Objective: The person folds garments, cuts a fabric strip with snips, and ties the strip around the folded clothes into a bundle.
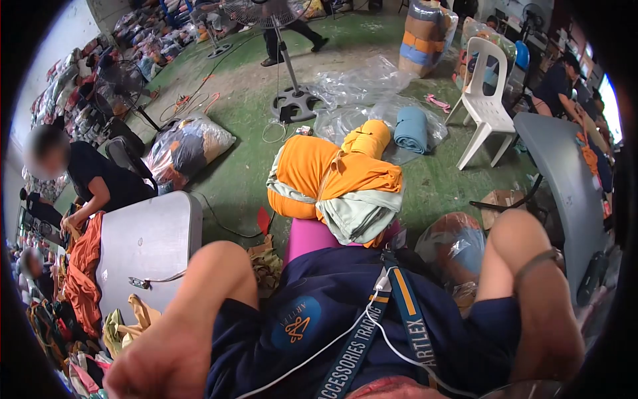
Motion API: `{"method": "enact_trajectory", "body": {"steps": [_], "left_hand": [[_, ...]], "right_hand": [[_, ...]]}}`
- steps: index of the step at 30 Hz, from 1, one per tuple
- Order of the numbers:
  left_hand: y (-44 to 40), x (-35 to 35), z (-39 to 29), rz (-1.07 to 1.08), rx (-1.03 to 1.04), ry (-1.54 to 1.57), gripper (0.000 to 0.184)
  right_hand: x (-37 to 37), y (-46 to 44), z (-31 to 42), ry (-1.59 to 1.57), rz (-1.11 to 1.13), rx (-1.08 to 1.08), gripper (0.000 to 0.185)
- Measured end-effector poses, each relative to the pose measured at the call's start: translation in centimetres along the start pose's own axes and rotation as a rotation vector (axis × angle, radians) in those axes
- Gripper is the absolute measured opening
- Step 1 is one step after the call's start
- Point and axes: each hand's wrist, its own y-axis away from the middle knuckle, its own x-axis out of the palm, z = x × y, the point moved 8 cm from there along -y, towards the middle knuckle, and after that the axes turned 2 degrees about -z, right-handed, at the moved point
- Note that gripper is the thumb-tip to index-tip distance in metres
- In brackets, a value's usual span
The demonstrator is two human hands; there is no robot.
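Observation:
Both my arms are bent, with the elbows pointing forward. My left hand (136,369) is raised close to the camera at the lower left edge, blurred, and its fingers cannot be made out. My right forearm (548,319), with a dark band around it, folds back at the right; the hand lies beyond the lower edge. In front of my body, a tied bundle of orange cloth (302,166) sits above a magenta surface (309,241). Pale green cloth (365,213) is folded in with the orange. Neither hand touches this bundle.
Behind the bundle lie a yellow cloth roll (367,138), a blue roll (412,130) and clear plastic sheeting (362,83). A grey table (149,229) flanks me left, another (555,153) right. A white chair (483,90) and a fan base (294,104) stand ahead. A co-worker (109,169) handles cloth.

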Motion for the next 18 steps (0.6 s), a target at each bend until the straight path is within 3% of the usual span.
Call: {"method": "enact_trajectory", "body": {"steps": [3,10,12,15,16,18], "left_hand": [[3.9,-0.4,4.1,-0.348,-0.458,0.24,0.02],[4.4,5.8,6.1,-0.173,-0.634,0.86,0.022],[3.8,6.1,5.5,-0.059,-0.602,0.757,0.032],[2.3,3.9,3.9,-0.248,-0.275,0.578,0.031],[1.9,4.2,3.6,-0.216,-0.12,0.492,0.031],[1.2,4.5,3.7,-0.222,-0.086,0.495,0.031]], "right_hand": [[-0.3,0.8,-0.8,-0.028,-0.076,-0.016,0.023],[-0.8,2.2,-2.7,-0.146,-0.302,-0.088,0.026],[-0.5,2.2,-2.2,-0.056,-0.277,-0.085,0.024],[0.1,1.8,-0.7,0.241,-0.155,-0.055,0.021],[0.3,1.6,-0.3,0.324,-0.117,-0.049,0.021],[-0.1,0.3,2.4,0.247,-0.081,-0.142,0.02]]}}
